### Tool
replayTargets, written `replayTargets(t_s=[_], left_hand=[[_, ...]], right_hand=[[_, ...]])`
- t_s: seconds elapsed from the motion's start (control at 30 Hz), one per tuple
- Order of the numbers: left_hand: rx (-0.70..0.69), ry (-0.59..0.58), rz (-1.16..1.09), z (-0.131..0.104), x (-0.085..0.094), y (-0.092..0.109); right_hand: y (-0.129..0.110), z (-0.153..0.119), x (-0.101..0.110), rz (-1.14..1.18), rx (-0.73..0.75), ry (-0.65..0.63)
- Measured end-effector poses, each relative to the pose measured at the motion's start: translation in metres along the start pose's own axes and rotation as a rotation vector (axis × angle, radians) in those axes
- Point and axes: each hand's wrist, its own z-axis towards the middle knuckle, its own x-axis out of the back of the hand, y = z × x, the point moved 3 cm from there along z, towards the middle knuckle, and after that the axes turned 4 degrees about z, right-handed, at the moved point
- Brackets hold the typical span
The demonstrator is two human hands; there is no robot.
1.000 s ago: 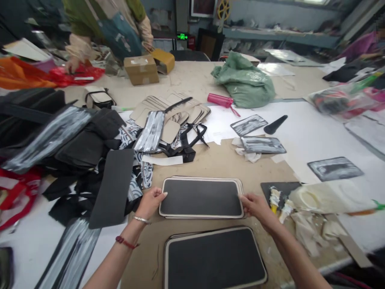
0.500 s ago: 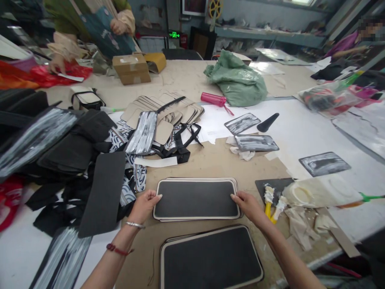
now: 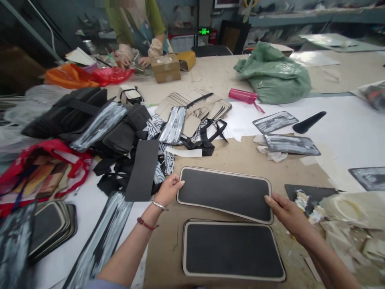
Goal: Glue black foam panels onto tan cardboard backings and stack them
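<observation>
My left hand is closed at the left end of a black rectangular panel with a pale border and rounded corners. My right hand pinches that panel's right end, thumb on top. The panel sits slantwise, its right end closer to me; other panel edges peek out under its left part. Nearer me lies a stack of similar panels, the top one black with the same pale rim. Left of my left hand is a plain dark grey piece resting on black straps and patterned fabric.
White-smeared dark pieces lie about the table. At right are a plastic container and glue-caked brushes. Farther back are a pink pouch, a green plastic bag, and a cardboard box near another person.
The view has swung left, so things appear farther right. The panel between my hands has turned, its right end now nearer me and shifted off the panels below.
</observation>
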Motion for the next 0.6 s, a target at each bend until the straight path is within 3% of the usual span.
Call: replayTargets(t_s=[0.13, 0.23, 0.43, 0.6], left_hand=[[0.076, -0.080, -0.077, -0.027, 0.009, 0.006], [0.118, -0.112, -0.104, -0.056, 0.008, -0.001], [0.243, -0.106, -0.114, -0.119, -0.021, -0.047], [0.300, -0.088, -0.180, -0.143, -0.044, -0.076]], right_hand=[[-0.008, -0.025, 0.003, 0.090, -0.055, -0.069], [-0.005, -0.052, 0.003, 0.125, -0.090, -0.094], [0.036, -0.101, -0.010, 0.157, -0.169, -0.123], [0.064, -0.117, -0.021, 0.133, -0.198, -0.151]])
